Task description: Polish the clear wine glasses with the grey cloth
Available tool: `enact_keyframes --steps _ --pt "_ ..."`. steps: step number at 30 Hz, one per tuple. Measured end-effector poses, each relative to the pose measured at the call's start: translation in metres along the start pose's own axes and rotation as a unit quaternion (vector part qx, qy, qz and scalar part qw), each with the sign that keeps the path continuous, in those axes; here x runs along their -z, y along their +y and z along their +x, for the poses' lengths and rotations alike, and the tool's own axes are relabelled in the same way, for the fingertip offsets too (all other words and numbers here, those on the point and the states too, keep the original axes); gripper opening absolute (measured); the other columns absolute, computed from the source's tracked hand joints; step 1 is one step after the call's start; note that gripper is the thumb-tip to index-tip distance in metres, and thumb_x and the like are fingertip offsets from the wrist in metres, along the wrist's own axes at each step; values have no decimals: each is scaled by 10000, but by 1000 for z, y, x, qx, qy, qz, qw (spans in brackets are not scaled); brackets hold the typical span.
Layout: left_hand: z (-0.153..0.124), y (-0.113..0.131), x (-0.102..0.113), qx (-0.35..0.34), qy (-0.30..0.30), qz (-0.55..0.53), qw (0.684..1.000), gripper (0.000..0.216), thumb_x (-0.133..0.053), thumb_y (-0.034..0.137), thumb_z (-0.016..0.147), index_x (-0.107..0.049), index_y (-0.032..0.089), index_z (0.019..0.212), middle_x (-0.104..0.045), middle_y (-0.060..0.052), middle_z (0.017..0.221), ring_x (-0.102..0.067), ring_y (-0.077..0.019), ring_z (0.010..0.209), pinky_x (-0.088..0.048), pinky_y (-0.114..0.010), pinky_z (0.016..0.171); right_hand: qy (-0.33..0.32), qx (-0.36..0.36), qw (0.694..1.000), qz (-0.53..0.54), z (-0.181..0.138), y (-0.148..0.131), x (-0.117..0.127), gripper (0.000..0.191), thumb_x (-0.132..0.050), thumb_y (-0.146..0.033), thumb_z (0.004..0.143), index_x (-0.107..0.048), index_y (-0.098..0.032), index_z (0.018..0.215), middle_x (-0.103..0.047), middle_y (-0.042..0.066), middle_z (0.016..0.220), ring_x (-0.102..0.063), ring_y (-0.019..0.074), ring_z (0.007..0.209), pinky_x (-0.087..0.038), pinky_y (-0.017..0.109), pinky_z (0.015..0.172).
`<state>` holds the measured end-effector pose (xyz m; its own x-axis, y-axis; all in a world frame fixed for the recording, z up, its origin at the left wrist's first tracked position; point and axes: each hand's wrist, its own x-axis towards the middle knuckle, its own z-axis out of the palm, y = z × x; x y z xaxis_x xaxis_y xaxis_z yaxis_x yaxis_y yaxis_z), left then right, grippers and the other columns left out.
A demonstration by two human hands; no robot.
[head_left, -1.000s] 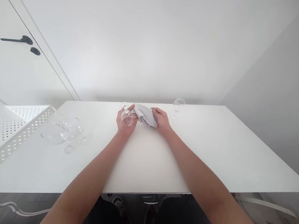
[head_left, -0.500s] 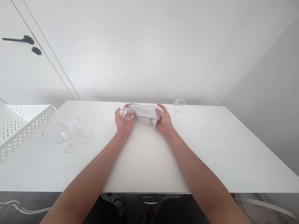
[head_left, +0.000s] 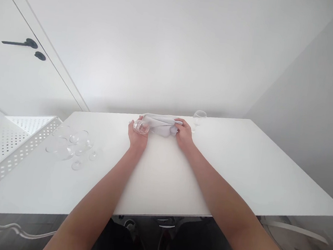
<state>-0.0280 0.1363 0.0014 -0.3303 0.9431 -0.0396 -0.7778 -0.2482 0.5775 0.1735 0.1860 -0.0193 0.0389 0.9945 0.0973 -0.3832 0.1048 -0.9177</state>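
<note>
My left hand (head_left: 137, 136) is closed around a clear wine glass (head_left: 141, 127), which lies tilted with its bowl toward me. A light grey cloth (head_left: 162, 124) stretches from beside that glass across to my right hand (head_left: 184, 134). The fingers of the right hand pinch the cloth's right end. The left fingertips partly disappear behind the glass and the cloth, so whether they also grip the cloth is hard to see.
Another stemmed glass (head_left: 199, 118) stands upright just beyond my right hand. Several clear glasses (head_left: 68, 146) are grouped at the left of the white table (head_left: 239, 169). A white perforated rack (head_left: 7, 147) adjoins the table's left edge. A wall rises behind.
My right hand has shifted its fingers on the cloth, and the cloth's right end is folded differently and slightly raised. The left hand with the wine glass has hardly moved.
</note>
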Motion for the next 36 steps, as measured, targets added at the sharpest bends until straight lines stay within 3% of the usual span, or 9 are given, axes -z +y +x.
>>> enact_keyframes --steps 3,9,13,16,19,22,25,29,36 --pt "3 -1 2 -6 -1 -11 1000 367 -566 440 956 -704 126 1087 -629 -32 742 -645 -127 653 -489 -238 636 -27 90 987 -134 2 1 4 398 -600 -221 699 -697 -236 1085 -713 30 1004 -645 185 886 -520 304 748" --pt "8 -3 6 -17 2 -19 1000 345 -562 434 957 -713 138 1049 -657 -36 785 -636 -106 634 -501 -232 661 -65 287 878 -378 -5 -1 3 479 -467 -74 746 -703 -242 1127 -711 65 1132 -596 244 1055 -510 395 894" --pt "8 0 6 -34 3 -31 999 348 -562 445 960 -706 138 1044 -664 -39 799 -636 -105 637 -503 -233 662 -63 314 840 -438 -9 -6 1 328 -524 -89 795 -749 -253 969 -634 75 969 -533 265 988 -500 425 881" --pt "6 0 3 -31 10 -20 999 345 -570 455 965 -690 146 1060 -668 -48 844 -661 -118 680 -519 -247 688 -52 320 829 -457 -13 -9 -5 96 -670 -190 790 -745 -247 807 -595 94 1086 -503 289 1065 -465 478 962" --pt "3 -1 -1 -20 6 -4 1000 313 -591 455 969 -676 158 1021 -653 -47 852 -662 -123 694 -512 -243 658 -90 254 879 -393 -20 -8 -16 94 -721 -245 771 -675 -226 691 -640 74 1048 -539 278 1049 -475 466 970" --pt "1 -3 -3 -11 -21 15 1000 311 -609 465 969 -672 160 979 -640 -57 847 -657 -131 694 -504 -244 633 -2 39 984 -176 -23 -4 -26 213 -605 -322 890 -609 -216 705 -618 34 772 -580 199 754 -542 361 709" --pt "0 -4 -3 -21 -23 25 999 309 -634 473 953 -684 169 971 -645 -75 940 -681 -139 746 -503 -235 619 143 -118 979 86 -19 -4 -28 210 -560 -372 965 -589 -220 823 -604 -4 698 -532 131 569 -503 268 528" --pt "-1 -2 -3 -15 -19 19 1000 292 -633 456 943 -699 173 927 -665 -84 1034 -689 -130 768 -504 -223 605 164 -150 953 205 -17 -9 -24 144 -677 -300 915 -574 -215 859 -572 -48 628 -463 75 482 -437 190 444" --pt "-10 -1 -8 193 -153 99 964 368 -612 473 901 -741 128 902 -764 -165 1072 -627 -128 592 -484 -270 536 85 -50 995 -3 -25 -16 -29 220 -780 -320 756 -602 -195 725 -555 -32 610 -462 100 505 -337 227 385"
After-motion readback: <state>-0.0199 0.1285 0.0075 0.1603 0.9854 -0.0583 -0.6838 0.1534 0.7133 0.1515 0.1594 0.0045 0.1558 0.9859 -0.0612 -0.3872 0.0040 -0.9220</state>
